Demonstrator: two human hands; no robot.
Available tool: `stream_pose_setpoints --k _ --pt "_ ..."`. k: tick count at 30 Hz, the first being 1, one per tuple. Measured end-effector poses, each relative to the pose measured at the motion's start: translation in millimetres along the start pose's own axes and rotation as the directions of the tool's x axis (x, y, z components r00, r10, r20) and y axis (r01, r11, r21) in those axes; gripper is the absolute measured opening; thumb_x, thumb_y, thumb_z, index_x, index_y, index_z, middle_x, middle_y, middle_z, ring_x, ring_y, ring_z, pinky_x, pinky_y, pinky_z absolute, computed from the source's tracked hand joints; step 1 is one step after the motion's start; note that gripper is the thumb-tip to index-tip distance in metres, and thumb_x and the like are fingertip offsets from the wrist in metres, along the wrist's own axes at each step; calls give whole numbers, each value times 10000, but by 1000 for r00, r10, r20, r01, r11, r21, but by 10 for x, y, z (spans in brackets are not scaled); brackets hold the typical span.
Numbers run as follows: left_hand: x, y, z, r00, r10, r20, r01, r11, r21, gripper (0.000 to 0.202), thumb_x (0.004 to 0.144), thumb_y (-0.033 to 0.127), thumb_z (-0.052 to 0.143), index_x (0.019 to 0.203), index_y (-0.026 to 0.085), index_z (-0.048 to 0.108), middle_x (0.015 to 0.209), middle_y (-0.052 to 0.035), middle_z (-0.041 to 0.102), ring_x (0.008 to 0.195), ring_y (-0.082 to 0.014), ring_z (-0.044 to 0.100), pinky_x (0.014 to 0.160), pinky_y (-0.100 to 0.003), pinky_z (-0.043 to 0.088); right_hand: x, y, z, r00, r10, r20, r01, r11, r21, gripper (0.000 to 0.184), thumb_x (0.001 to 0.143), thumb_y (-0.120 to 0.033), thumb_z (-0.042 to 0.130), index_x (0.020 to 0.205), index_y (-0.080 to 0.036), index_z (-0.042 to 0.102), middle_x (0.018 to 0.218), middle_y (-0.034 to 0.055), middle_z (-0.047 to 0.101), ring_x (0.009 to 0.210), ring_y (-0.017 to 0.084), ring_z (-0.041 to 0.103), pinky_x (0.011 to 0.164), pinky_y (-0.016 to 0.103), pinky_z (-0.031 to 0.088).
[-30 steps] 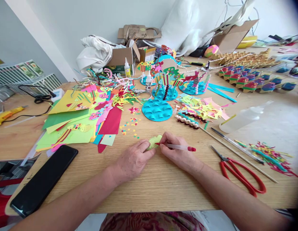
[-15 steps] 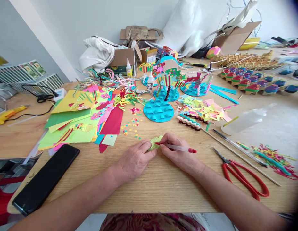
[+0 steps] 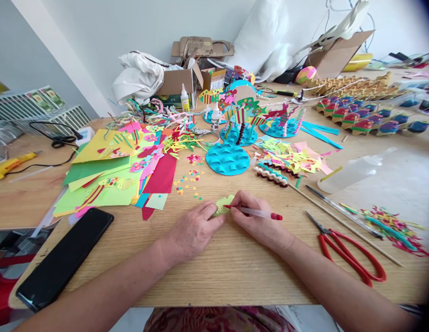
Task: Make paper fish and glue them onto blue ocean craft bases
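I see the green paper piece (image 3: 221,207) between both hands. My left hand (image 3: 193,230) has fingers clamped on its left end; my right hand (image 3: 254,216) has fingers closed around the red pen (image 3: 261,213).

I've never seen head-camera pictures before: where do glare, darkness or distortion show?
Head view: pale glare washes out the tabletop around the translucent bottle at right; head view, right corners: dark, blurred shading; head view, lower left: the black smartphone looks stretched, probably by the lens.
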State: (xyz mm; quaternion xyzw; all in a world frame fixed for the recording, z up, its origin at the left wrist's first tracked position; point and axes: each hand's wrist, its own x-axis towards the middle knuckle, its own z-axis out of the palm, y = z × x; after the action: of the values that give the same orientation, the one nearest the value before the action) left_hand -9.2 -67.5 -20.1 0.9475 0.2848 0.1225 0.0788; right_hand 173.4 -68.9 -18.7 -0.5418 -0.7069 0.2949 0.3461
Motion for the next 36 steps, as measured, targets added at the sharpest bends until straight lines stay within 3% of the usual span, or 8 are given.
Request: stream_pose_setpoints --k 9,36 --pt "2 -9 9 1000 -3 8 3 1000 8 296 849 102 359 1108 171 485 1088 -84 475 1109 -206 419 885 -356 448 3 14 6 1000 19 -3 -19 998 56 45 711 -166 460 675 -191 470 540 -51 474 452 77 412 418 184 300" --pt "3 0 3 1000 -7 -14 7 1000 -2 276 844 102 374 1077 169 506 1049 -84 495 1086 -205 444 869 -350 459 1 0 11 1000 17 -22 -17 1000 -9 60 701 -160 458 652 -195 458 520 -51 481 437 76 406 409 186 289"
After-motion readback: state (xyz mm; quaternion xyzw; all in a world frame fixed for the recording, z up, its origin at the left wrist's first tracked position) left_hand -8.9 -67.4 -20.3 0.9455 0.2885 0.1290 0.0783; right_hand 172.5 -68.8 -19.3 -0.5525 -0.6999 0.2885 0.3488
